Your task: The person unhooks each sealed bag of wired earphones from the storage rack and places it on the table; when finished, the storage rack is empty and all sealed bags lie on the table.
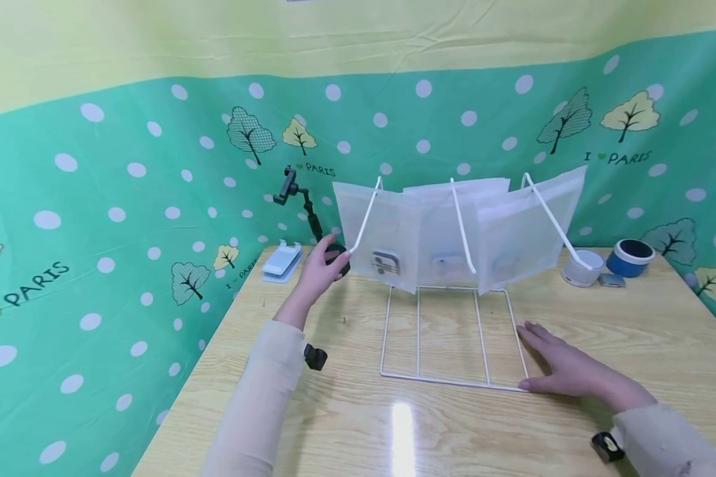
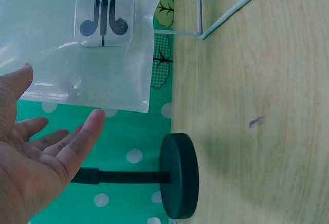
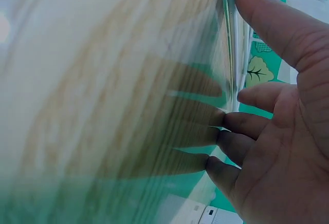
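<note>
left hand [image 1: 319,268] open, fingers straight, raised just beside the lower left edge of the leftmost clear bag [image 1: 382,242] w/ an earphone card inside (wrist view shows palm near the bag, contact not certain); bag hangs on the left prong of the white wire rack [image 1: 450,334], mid-table, w/ two more bags [image 1: 489,228] on the other prongs. right hand [image 1: 563,364] open, flat on the wooden table [image 1: 346,424], fingers against the rack base's right front corner. behind left hand: black phone stand [image 1: 304,205], white clip [image 1: 282,260]; far right: white speaker [image 1: 581,267], blue speaker [image 1: 630,257].
</note>
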Available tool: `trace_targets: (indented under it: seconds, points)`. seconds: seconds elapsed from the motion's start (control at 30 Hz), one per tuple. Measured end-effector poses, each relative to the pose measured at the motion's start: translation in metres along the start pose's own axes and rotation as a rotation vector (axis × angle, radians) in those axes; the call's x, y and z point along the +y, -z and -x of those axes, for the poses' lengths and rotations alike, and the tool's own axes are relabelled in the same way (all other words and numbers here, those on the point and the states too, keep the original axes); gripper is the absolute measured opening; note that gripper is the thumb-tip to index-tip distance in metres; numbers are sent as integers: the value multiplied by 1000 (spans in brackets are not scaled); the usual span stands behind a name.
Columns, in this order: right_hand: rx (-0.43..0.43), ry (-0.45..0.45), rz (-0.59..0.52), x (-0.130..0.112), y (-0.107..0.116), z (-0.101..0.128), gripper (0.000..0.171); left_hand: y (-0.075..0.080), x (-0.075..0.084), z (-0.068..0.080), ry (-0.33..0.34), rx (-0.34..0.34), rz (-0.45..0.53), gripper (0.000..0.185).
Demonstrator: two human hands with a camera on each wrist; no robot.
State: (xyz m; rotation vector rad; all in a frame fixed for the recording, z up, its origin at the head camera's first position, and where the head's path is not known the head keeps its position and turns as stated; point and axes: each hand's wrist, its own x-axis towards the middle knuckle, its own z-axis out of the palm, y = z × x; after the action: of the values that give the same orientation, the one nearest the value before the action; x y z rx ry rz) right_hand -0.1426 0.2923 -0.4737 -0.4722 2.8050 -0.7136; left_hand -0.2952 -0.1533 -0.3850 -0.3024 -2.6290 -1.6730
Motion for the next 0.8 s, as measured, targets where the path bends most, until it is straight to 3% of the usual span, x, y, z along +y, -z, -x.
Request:
trace_targets:
  seconds: [0.47, 0.8]
  points:
    - [-45, -20, -3, -4, 2, 0, 108, 4, 13, -22, -24, 65, 78, 58]
    - [-45, -20, 15, -5, 4, 1, 107, 3, 12, -28, 41, 30, 99, 55]
